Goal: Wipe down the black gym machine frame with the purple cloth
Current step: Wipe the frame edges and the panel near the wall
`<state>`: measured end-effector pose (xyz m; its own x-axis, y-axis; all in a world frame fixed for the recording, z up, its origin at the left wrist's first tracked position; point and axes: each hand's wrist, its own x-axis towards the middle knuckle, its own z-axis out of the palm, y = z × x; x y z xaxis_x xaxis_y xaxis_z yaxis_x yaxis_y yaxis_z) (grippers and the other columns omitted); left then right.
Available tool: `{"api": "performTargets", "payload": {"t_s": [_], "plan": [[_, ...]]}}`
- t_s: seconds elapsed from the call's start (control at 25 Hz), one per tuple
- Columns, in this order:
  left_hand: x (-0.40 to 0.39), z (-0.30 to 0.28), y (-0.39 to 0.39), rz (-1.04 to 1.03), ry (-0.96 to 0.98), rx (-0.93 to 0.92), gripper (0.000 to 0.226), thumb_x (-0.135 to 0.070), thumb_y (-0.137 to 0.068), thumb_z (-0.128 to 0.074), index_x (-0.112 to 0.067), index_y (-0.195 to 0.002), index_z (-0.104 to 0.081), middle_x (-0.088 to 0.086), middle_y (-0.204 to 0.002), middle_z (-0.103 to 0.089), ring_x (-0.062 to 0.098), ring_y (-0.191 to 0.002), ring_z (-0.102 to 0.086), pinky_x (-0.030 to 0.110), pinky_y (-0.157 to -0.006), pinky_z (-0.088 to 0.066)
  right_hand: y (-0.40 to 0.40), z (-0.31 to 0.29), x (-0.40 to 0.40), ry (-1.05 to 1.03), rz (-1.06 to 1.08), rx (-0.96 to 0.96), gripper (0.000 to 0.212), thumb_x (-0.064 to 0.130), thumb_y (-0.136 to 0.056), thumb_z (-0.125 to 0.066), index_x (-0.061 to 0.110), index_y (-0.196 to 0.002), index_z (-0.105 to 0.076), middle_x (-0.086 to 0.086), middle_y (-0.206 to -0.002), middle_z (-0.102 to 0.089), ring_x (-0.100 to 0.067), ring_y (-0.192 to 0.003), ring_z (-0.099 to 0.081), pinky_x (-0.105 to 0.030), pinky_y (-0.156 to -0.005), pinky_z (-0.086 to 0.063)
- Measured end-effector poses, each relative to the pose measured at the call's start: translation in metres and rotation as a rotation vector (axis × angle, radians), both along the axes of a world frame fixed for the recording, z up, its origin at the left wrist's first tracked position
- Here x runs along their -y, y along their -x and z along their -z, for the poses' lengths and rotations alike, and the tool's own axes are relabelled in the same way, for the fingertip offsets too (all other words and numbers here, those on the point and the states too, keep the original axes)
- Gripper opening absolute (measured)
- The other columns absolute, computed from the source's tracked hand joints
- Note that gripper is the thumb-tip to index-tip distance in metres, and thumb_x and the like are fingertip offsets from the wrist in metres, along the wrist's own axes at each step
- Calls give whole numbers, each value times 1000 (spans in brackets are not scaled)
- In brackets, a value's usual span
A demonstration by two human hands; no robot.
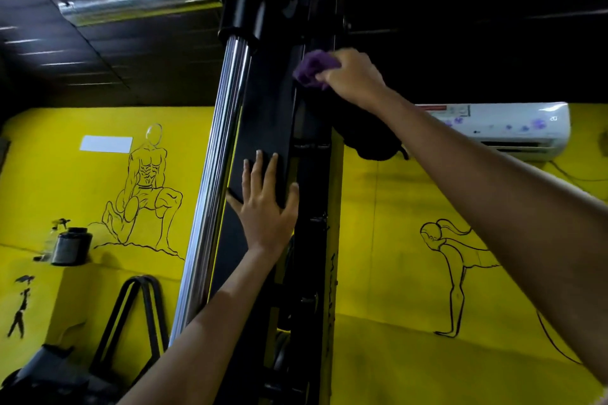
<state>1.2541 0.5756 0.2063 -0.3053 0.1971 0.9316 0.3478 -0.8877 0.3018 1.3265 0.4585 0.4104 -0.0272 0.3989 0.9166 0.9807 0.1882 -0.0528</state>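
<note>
right hand (353, 76) reaches high, clutching the bunched purple cloth (312, 69) against the black machine upright (273, 115); the cloth pokes out left of the knuckles. left hand (266, 204) lies flat lower down, fingers straight on the same upright beside the chrome guide rod (214, 158).

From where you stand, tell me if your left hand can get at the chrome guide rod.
Probably yes. The left hand lies flat on the black frame, right beside the chrome guide rod, with nothing between them.
</note>
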Motion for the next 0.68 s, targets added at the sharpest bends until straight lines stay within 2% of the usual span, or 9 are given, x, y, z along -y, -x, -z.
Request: {"api": "performTargets", "payload": {"t_s": [0.08,0.12,0.2,0.24,0.36,0.44,0.6,0.68], "plan": [[-6,0,-3,-109,-5,-22,64,-51,-86,-36,-21,-143,-42,2,-154,-32,22,-145,-20,54,-106,7,13,-11,-9,-196,6,-104,21,29,-92,-53,27,-108,-67,5,-90,-57,-14,-85,-54,-23,-70,-38],[-9,1,-4,-148,-7,-34,63,-49,-88,-36,-20,-144,-41,3,-154,-32,23,-144,-21,55,-105,5,19,-16,-12,-295,39,-114,21,30,-93,-50,28,-106,-67,5,-95,-58,-16,-88,-55,-24,-70,-37],[-12,2,-6,-206,-18,-53,60,-45,-91,-36,-19,-144,-40,5,-153,-33,25,-143,-23,57,-103,2,27,-27,-22,-430,151,-74,25,31,-94,-49,25,-112,-64,0,-115,-58,-23,-104,-56,-28,-75,-40],[-13,3,-6,-225,-20,-57,58,-43,-92,-37,-18,-144,-40,5,-153,-33,26,-143,-24,57,-103,0,29,-31,-27,-428,223,-55,28,30,-94,-48,22,-117,-62,-2,-122,-56,-26,-110,-54,-31,-80,-42],[-17,4,-8,-271,-35,-62,56,-40,-93,-39,-15,-143,-42,8,-151,-36,28,-141,-29,58,-103,-5,30,-45,-45,-262,304,-113,34,30,-95,-45,14,-123,-55,-6,-128,-55,-30,-117,-52,-35,-92,-43],[-17,4,-9,-295,-51,-59,55,-39,-94,-39,-14,-143,-42,9,-151,-37,29,-141,-30,57,-103,-8,26,-54,-46,-165,265,-104,38,30,-96,-43,10,-127,-49,-10,-132,-52,-32,-119,-51,-33,-90,-41],[-17,3,-8,-276,-44,-51,55,-39,-95,-39,-14,-143,-41,9,-151,-35,30,-141,-28,57,-104,-6,11,-48,-30,65,284,158,42,34,-90,-58,7,-122,-56,-15,-122,-57,-31,-111,-56,-30,-81,-40],[-16,4,-7,-274,-37,-64,55,-40,-95,-38,-13,-143,-42,10,-151,-36,31,-141,-29,59,-103,-9,9,-51,-18,179,300,200,39,33,-87,-64,8,-117,-61,-10,-113,-60,-25,-104,-57,-30,-82,-41]]}}
